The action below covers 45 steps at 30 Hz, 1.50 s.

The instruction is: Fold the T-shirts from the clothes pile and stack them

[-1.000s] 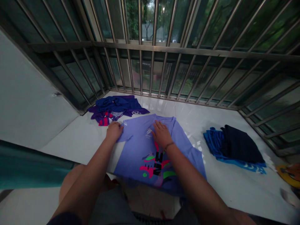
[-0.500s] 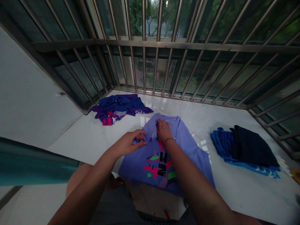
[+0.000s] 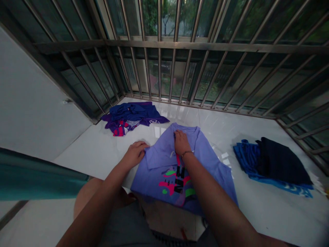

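Note:
A light purple T-shirt (image 3: 156,178) lies spread on the white ledge, its collar towards the window and a pink, green and black print on its front. At the left, my left hand (image 3: 135,153) is closed on the edge of the sleeve, which is laid out over the shirt's side. My right hand (image 3: 182,143), with a thin bracelet at the wrist, rests palm down on the shirt just below the collar, its fingers stretched out on the cloth. The right forearm covers part of the print.
A loose heap of blue and purple clothes (image 3: 133,115) lies at the back left. Folded dark and blue clothes (image 3: 282,163) are stacked at the right on the white ledge (image 3: 216,118). Metal window bars (image 3: 174,44) close off the back. A teal curtain (image 3: 38,178) hangs at the left.
My left hand has moved left and taken hold of the sleeve edge, and the sleeve now lies flatter over the shirt's left side. My right hand stays near the collar.

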{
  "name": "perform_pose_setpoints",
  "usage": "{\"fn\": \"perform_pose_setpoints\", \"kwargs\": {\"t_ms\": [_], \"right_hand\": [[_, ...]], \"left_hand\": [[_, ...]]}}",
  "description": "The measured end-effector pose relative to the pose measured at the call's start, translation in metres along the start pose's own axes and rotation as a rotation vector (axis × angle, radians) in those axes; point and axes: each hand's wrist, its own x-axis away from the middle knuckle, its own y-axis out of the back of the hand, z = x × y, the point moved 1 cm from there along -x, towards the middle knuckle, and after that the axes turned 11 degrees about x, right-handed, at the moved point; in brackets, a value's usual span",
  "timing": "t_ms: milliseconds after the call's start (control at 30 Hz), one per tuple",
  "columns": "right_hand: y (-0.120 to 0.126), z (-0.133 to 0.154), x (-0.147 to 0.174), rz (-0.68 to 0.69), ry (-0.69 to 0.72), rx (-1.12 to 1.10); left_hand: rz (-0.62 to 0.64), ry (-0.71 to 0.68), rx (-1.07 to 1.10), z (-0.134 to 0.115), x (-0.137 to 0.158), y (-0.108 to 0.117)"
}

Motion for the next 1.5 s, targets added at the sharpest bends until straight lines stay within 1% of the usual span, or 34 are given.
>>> {"fn": "perform_pose_setpoints", "kwargs": {"t_ms": [100, 200, 267, 367, 500, 600, 667, 733, 800, 867, 933, 1000, 1133, 1267, 1433, 1500], "right_hand": [[-0.001, 0.0, -0.001, -0.003, -0.004, -0.005], [-0.002, 0.0, -0.002, -0.005, -0.01, -0.01], [-0.001, 0.001, -0.002, -0.006, -0.018, -0.016], [0.006, 0.001, -0.004, -0.006, -0.018, -0.027], [0.03, -0.005, -0.001, -0.005, 0.006, -0.037], [0.054, -0.006, 0.019, -0.031, 0.009, -0.029], [0.067, -0.002, 0.044, -0.029, -0.007, 0.001], [0.074, 0.007, 0.073, 0.02, -0.044, 0.061], [0.075, 0.017, 0.099, 0.093, -0.087, 0.129], [0.073, 0.028, 0.117, 0.146, -0.107, 0.171], [0.068, 0.036, 0.125, 0.177, -0.118, 0.185], [0.064, 0.042, 0.125, 0.2, -0.132, 0.182], [0.061, 0.044, 0.118, 0.232, -0.136, 0.128], [0.067, 0.042, 0.117, 0.235, -0.149, 0.063], [0.071, 0.04, 0.123, 0.221, -0.248, -0.2], [0.07, 0.04, 0.127, 0.207, -0.268, -0.26]], "left_hand": [[-0.059, 0.042, -0.066, 0.007, -0.007, -0.001], [-0.108, 0.049, -0.101, 0.008, -0.007, -0.002], [-0.097, 0.047, -0.114, 0.006, -0.005, -0.002], [-0.049, 0.024, -0.1, 0.004, -0.003, -0.001], [-0.041, -0.023, -0.049, 0.007, -0.005, 0.0], [-0.058, -0.032, -0.018, 0.009, -0.006, 0.0], [-0.064, -0.034, -0.004, 0.01, -0.006, -0.001], [-0.071, -0.032, 0.005, 0.01, -0.006, -0.001], [-0.071, -0.028, 0.012, 0.011, -0.005, -0.002], [-0.077, -0.039, 0.019, 0.013, -0.005, -0.003], [-0.091, -0.073, 0.025, 0.016, -0.005, -0.005], [-0.108, -0.106, 0.031, 0.017, -0.005, -0.005], [-0.115, -0.145, 0.047, 0.018, -0.005, -0.005], [-0.127, -0.162, 0.056, 0.016, -0.006, -0.004], [-0.136, -0.157, 0.074, 0.014, -0.006, -0.004], [-0.135, -0.154, 0.078, 0.014, -0.006, -0.003]]}}
